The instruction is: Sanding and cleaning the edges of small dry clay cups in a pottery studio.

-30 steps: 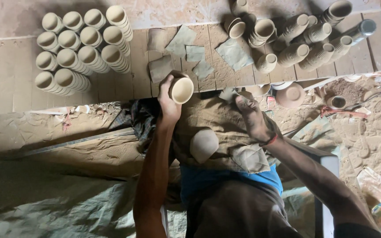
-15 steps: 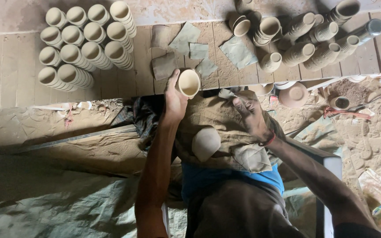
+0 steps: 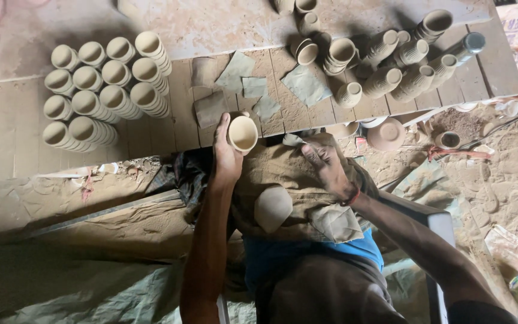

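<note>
Reaching forward with the left hand (image 3: 228,157), fingers wrapping a small unfired clay cup (image 3: 243,133) and gripping it by the wall, mouth tilting up toward the camera. Resting the right hand (image 3: 328,163) flat and empty, fingers spreading loosely on a dusty brown cloth (image 3: 283,180) over the lap. Lying beyond both hands, a wooden plank platform (image 3: 169,120); standing far left of the left hand, neat stacked cups (image 3: 103,90); lying jumbled beyond the right hand, loose cups (image 3: 391,66). Looking pale, smooth, hollow.
</note>
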